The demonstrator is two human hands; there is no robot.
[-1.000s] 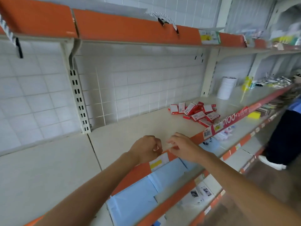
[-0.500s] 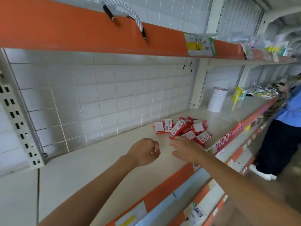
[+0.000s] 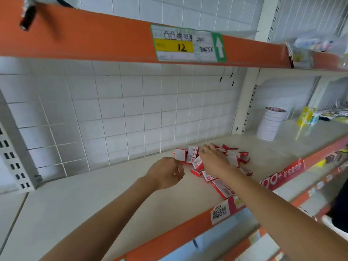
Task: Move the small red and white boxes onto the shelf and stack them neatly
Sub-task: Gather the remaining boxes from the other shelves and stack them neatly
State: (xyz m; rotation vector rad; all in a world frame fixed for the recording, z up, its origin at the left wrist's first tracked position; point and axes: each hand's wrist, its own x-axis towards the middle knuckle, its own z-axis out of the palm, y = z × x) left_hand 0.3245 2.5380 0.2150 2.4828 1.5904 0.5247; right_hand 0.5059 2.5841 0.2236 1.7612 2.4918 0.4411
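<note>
Left hand (image 3: pixel 165 173): now over the bare shelf (image 3: pixel 105 196) just left of the pile; a second ago it was at the shelf's orange front edge. Fingers curled into a loose fist throughout. Cannot tell if anything is inside; nothing shows.

Red and white boxes (image 3: pixel 212 166): loose heap toward the back of the shelf, near the grid wall, right of centre. Some stand on edge at the left end, others lie flat or tilted, overlapping. One lies apart, close to the front edge. No stack yet.

Right hand (image 3: pixel 214 160): has gone from the front edge, then just short of the heap, to on top of it. Fingers extended and spread, palm down, resting on the upper boxes; no box visibly gripped.

Judgement: approach finished, contact made. Boxes are already on the shelf, so gathering and squaring up remain.
</note>
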